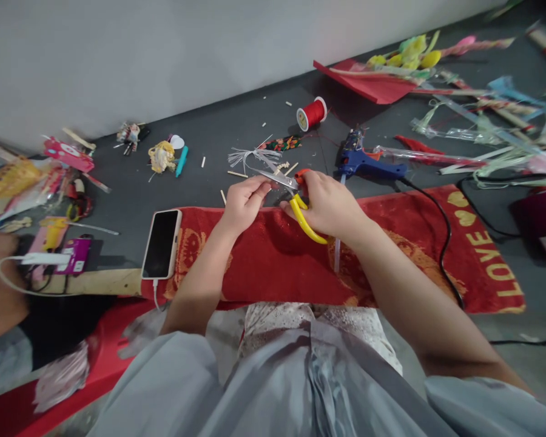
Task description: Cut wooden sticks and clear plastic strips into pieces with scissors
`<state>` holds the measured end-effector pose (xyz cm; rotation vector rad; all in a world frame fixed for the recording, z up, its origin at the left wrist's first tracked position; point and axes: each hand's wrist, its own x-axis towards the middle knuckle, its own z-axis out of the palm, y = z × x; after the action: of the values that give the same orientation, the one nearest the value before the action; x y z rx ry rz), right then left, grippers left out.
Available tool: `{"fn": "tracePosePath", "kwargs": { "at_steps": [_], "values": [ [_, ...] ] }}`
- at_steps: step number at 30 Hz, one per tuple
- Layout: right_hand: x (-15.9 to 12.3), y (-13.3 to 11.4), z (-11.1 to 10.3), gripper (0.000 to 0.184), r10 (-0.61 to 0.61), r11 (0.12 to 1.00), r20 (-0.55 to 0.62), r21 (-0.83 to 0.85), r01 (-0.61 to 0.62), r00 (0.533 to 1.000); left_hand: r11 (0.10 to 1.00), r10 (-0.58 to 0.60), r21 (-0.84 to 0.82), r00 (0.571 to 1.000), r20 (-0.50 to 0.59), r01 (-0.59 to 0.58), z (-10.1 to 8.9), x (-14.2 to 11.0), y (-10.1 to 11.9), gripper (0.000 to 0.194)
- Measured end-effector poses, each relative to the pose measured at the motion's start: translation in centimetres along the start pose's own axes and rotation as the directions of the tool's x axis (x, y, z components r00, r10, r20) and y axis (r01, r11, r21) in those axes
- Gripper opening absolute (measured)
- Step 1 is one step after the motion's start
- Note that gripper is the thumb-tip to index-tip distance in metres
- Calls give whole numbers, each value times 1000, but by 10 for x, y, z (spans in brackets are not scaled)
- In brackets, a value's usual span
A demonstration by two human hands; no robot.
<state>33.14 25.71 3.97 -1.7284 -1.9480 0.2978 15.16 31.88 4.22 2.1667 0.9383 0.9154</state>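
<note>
My right hand (330, 203) is closed around a pair of scissors (304, 220) with one yellow and one orange handle. Their metal blades point left, toward my left hand (246, 203). That hand's thumb and fingers are pinched together close to the blades; whatever they hold is too small to make out. Just beyond lie a bundle of pale thin strips (250, 156) and a patterned piece of green, red and orange (281, 144). Several short pale sticks (237, 174) are scattered around. Both forearms reach over a red towel (264, 261) along the table's front edge.
A blue glue gun (368, 165) with a black cord lies right of my hands. Behind are a red thread spool (312, 114) and red sheet (368, 82). A charging phone (161, 244) rests at left. Craft materials crowd both sides. Another person's arm (0, 285) shows at far left.
</note>
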Motion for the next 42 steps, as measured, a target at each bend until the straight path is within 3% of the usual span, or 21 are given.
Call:
{"fn": "tracePosePath", "kwargs": {
  "at_steps": [4, 8, 16, 32, 38, 42],
  "values": [
    [-3, 0, -1, 57, -65, 998, -6, -27, 65, 998, 970, -84, -211, 981, 173, 121, -7, 0, 5, 50],
    [-4, 0, -2, 56, -75, 995, 22, -65, 76, 997, 949, -115, -254, 956, 269, 186, -13, 0, 6, 49],
    [-3, -8, -5, 36, 31, 994, 108, -112, -18, 994, 957, -104, -235, 960, 261, 167, -14, 2, 4, 47],
    [-4, -19, -16, 37, 161, 972, 157, -197, -129, 974, 893, -136, -389, 959, 248, 227, -12, 2, 5, 43],
    [-4, -21, -16, 38, 214, 959, 166, -221, -175, 963, 931, -114, -316, 968, 225, 183, -9, 3, -1, 47],
    [-2, -18, -13, 38, 211, 965, 144, -190, -182, 967, 969, -97, -219, 990, 107, 118, -3, 3, -7, 50]
  ]
}}
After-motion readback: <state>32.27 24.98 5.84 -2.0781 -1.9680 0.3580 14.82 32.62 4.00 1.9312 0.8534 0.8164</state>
